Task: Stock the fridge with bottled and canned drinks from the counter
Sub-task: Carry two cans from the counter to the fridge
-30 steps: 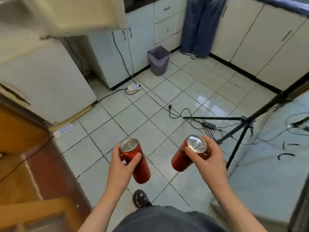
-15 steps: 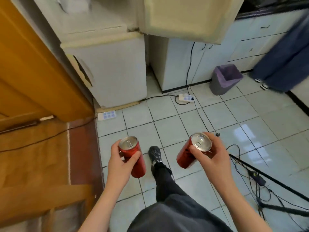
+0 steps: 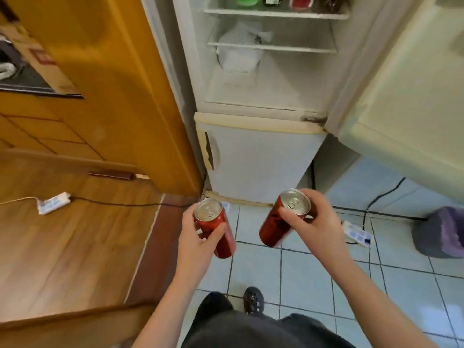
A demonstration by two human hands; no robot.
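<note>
Your left hand (image 3: 198,237) grips the left can (image 3: 216,229), thumb and fingers curled round its red side, lid up. Your right hand (image 3: 313,224) is clamped on the right can (image 3: 281,219) near its rim, the can tilted with its base leaning left. Both cans hang above the tiled floor (image 3: 301,272), near the fridge (image 3: 263,84). Its upper door (image 3: 406,96) is swung open and its lower door (image 3: 261,159) is closed.

The left can (image 3: 216,231), red with a silver top, was gripped in the left hand (image 3: 198,244). The right can (image 3: 277,223), alike, sat tilted in the right hand (image 3: 319,227). The white fridge (image 3: 263,159) stood ahead, its upper compartment open.
</note>
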